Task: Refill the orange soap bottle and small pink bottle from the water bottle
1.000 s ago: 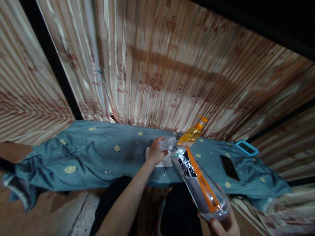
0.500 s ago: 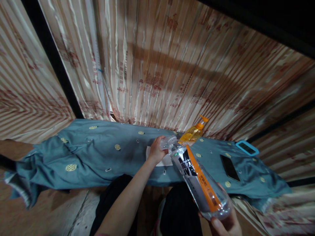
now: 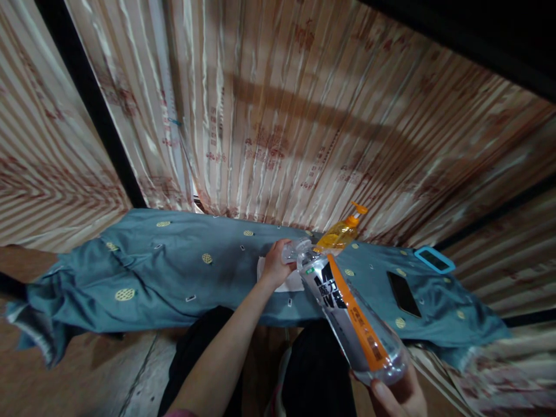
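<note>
A large clear plastic bottle with a silver and orange label tilts across the middle, its neck up and to the left. My right hand is wrapped round its base. My left hand is closed round a small clear plastic container, whose exact kind I cannot make out. The small container meets the neck of the large bottle. Beneath my left hand lies a white sheet or cloth, partly covered. Just behind the bottle's neck stands a pump bottle of yellow liquid with an orange pump.
A grey-blue cloth with pineapple prints covers the low surface. To the right lie a dark phone and a blue-framed device. Pleated patterned curtains hang close behind, with a dark pole on the left.
Both hands keep their holds, and the two clear plastic items stay together. The view has shifted only very slightly.
</note>
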The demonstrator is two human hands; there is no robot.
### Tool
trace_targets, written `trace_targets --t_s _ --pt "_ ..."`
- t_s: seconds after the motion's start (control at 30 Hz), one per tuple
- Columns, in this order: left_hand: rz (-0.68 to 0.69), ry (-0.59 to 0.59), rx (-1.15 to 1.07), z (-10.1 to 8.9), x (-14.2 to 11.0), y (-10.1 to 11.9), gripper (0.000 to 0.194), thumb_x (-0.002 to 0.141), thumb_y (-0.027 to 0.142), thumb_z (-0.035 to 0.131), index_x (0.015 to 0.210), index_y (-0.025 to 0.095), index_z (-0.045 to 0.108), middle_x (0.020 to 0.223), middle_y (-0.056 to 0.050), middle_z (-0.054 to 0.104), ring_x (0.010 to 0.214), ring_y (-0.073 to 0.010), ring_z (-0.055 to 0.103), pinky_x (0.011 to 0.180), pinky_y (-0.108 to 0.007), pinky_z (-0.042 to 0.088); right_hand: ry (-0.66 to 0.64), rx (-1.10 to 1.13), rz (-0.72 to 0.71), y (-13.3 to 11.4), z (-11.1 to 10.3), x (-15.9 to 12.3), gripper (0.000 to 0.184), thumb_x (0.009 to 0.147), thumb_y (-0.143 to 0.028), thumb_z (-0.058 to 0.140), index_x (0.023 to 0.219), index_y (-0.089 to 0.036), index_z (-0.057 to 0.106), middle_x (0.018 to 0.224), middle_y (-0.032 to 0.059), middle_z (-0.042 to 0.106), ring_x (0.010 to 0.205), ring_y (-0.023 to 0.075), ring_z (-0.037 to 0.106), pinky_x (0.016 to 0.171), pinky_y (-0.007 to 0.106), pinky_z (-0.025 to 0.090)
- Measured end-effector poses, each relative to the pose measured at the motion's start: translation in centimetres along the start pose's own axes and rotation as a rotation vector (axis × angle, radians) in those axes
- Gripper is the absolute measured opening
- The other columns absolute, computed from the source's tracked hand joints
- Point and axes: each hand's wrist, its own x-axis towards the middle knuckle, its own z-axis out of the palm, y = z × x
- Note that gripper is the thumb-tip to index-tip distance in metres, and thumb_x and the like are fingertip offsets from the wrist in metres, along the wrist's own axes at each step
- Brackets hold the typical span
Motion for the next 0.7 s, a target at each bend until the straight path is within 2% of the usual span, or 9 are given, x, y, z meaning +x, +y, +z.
trace_targets --t_s 0.13,0.33,0.53,0.7 --pt "0.001 0.009 -0.009 0.1 0.0 -0.1 0.063 0.060 0.001 0.087 0.115 0.021 0.065 0.119 -0.006 0.072 0.114 -0.0263 0.070 0.100 -0.039 0.055 -0.021 -0.007 -0.009 -0.1 -0.2 0.1 0.077 0.068 -0.042 0.094 0.138 -0.033 0.064 0.143 0.0070 0.070 0.105 0.0318 0.074 0.066 0.032 0.064" --pt "0.007 0.016 -0.019 0.3 0.1 -0.5 0.063 0.060 0.003 0.088 0.115 0.023 0.064 0.119 -0.005 0.072 0.114 -0.0260 0.069 0.101 -0.040 0.054 0.010 -0.001 0.016 -0.3 -0.1 0.2 0.083 0.065 -0.040 0.096 0.140 -0.029 0.063 0.141 0.0122 0.069 0.102 0.0346 0.073 0.066 0.036 0.064" --pt "0.008 0.020 -0.010 0.4 0.2 -0.5 0.064 0.060 0.003 0.088 0.116 0.022 0.064 0.121 -0.006 0.072 0.114 -0.0262 0.069 0.103 -0.041 0.054 0.036 0.060 0.062 -0.9 0.4 0.2 0.080 0.060 -0.033 0.099 0.133 -0.031 0.068 0.131 0.0090 0.072 0.100 0.0320 0.072 0.065 0.034 0.064" --pt "0.003 0.023 0.001 0.4 0.2 -0.7 0.064 0.059 0.005 0.090 0.116 0.023 0.064 0.120 -0.006 0.072 0.115 -0.0270 0.069 0.102 -0.042 0.054 0.038 0.028 0.037 -1.2 0.7 0.0 0.079 0.060 -0.036 0.099 0.133 -0.029 0.069 0.137 0.0119 0.069 0.102 0.0335 0.070 0.064 0.035 0.064"
